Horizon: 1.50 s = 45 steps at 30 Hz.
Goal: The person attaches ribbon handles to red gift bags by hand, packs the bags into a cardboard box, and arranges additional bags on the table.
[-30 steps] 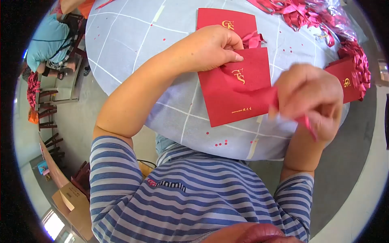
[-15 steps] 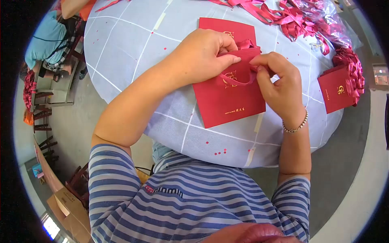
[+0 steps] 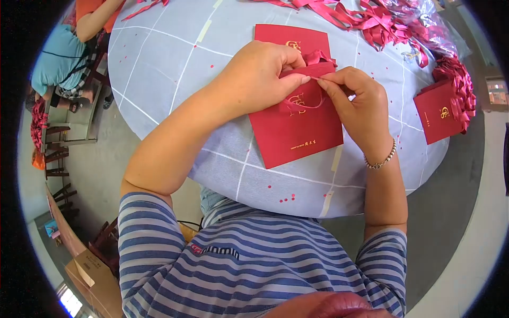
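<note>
A red paper gift bag (image 3: 302,130) with gold lettering lies flat in front of me, and another red bag (image 3: 271,34) shows beyond its top edge. My left hand (image 3: 270,69) is closed on the bag's mouth, thumb on the near side and fingers partly hidden inside. At that edge my right hand (image 3: 358,106) pinches a red ribbon (image 3: 322,100) between thumb and forefinger, close to the left thumb. A loop of the ribbon hangs over the gold print. More ribbon (image 3: 318,56) bunches up behind the opening.
Loose red ribbons (image 3: 379,32) and clear plastic (image 3: 421,24) lie at the table's far right. Finished-looking red bags with ribbons (image 3: 440,111) sit at the right edge. Small red dots (image 3: 287,200) dot the checked tablecloth (image 3: 212,175). Other people (image 3: 61,58) sit at left.
My right hand has moved left along the bag's mouth, bringing the pinched ribbon up to my left thumb. The bag has shifted slightly left in view.
</note>
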{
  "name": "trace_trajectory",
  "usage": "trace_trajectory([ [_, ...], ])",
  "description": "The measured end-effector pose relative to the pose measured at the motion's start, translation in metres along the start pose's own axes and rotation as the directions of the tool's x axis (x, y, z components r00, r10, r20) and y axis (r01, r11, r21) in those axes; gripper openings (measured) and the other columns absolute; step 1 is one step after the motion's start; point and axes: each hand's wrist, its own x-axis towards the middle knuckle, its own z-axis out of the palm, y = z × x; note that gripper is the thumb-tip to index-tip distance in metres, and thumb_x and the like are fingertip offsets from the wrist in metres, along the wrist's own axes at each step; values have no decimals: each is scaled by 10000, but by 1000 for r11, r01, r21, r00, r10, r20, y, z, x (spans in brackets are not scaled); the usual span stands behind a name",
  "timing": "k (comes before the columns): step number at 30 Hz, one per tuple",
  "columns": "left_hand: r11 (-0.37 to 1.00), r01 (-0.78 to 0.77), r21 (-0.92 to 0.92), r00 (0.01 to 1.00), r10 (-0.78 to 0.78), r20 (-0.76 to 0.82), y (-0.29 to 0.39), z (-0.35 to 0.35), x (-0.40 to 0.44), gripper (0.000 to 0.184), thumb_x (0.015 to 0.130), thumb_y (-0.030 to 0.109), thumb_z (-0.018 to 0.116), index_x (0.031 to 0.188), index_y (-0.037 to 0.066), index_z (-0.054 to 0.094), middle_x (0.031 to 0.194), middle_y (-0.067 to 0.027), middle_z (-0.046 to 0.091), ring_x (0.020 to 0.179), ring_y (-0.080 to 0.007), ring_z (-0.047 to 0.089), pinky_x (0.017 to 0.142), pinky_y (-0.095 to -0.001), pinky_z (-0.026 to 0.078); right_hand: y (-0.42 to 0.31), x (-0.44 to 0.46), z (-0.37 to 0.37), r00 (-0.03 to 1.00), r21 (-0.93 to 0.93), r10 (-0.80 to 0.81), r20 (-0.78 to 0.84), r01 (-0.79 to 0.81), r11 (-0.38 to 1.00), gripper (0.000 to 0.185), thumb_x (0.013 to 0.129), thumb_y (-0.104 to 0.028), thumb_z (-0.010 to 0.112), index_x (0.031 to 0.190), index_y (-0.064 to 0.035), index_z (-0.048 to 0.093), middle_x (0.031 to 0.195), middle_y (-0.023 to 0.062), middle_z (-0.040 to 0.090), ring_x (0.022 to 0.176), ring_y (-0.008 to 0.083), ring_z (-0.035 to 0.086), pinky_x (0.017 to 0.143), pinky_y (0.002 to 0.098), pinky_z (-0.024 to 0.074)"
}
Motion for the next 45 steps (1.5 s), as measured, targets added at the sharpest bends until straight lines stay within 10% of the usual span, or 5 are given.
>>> trace_trajectory([
  [13, 881, -337, 331, 925, 375, -57, 7, 12, -5, 101, 803, 66, 698, 883, 23, 655, 787, -149, 662, 731, -327, 625, 959, -425, 467, -20, -12, 14, 978, -393, -191, -83, 144, 908, 74, 779, -27, 611, 761, -30, 539, 718, 133, 564, 643, 319, 581, 600, 404, 496],
  [25, 876, -399, 271, 891, 441, -113, 3, 15, -3, 74, 816, 44, 680, 866, 8, 640, 723, -139, 623, 667, -300, 596, 796, -373, 499, -13, -10, 18, 976, -362, -180, -122, 125, 924, 75, 830, -36, 641, 794, -24, 576, 728, 126, 562, 655, 322, 570, 591, 405, 464],
  [27, 976, -159, 150, 979, 175, -104, 7, 14, -6, 93, 834, 58, 685, 886, -7, 641, 728, -124, 635, 658, -240, 607, 669, -331, 490, -8, -9, 17, 978, -308, -181, -103, 141, 941, 74, 828, -33, 646, 797, -21, 581, 734, 128, 570, 655, 322, 571, 590, 403, 460],
  [37, 992, -89, 95, 995, 93, -34, -5, 16, 0, 90, 874, 64, 664, 903, -18, 638, 747, -99, 655, 646, -168, 595, 592, -290, 459, 5, -8, 17, 996, -135, -91, -13, 88, 987, 107, 839, -65, 620, 775, -14, 550, 764, 158, 583, 724, 373, 590, 636, 461, 481],
  [45, 853, -400, 335, 903, 430, -17, -3, 17, -1, 67, 825, 22, 631, 890, 11, 638, 780, -143, 648, 747, -345, 608, 968, -448, 453, -4, -9, 17, 1000, -214, -8, -5, 7, 977, 90, 840, -69, 596, 791, -9, 552, 763, 165, 584, 727, 367, 595, 639, 457, 490],
])
